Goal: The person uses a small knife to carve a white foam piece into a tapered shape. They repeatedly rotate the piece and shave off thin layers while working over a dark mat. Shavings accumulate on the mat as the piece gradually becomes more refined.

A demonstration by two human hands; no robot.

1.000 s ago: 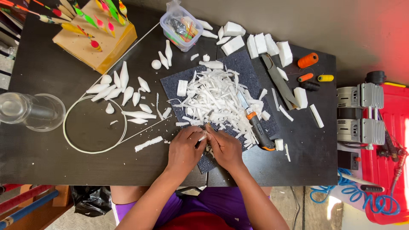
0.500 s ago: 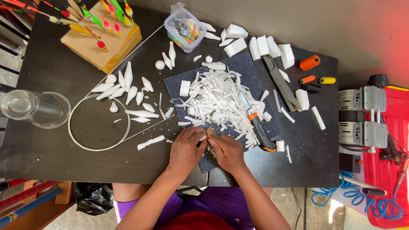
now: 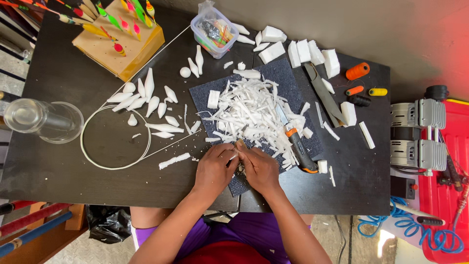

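My left hand (image 3: 214,169) and my right hand (image 3: 260,168) are pressed together at the near edge of a dark grey mat (image 3: 273,78). Their fingertips pinch a small pale piece (image 3: 240,145); most of it is hidden by my fingers. Just beyond my fingers a heap of white foam shavings (image 3: 249,112) covers the mat. A utility knife (image 3: 299,149) with an orange and black handle lies on the mat to the right of my right hand, untouched.
Carved white float bodies (image 3: 146,102) and a white wire ring (image 3: 115,139) lie at left, beside a glass jar (image 3: 41,120). A wooden block with painted floats (image 3: 119,41), a plastic tub (image 3: 215,29), foam blocks (image 3: 312,51), thread spools (image 3: 357,71) and a dark file (image 3: 325,95) sit farther back.
My hands stay together at the mat's near edge, with only small finger movements on the piece. The view has shifted slightly.
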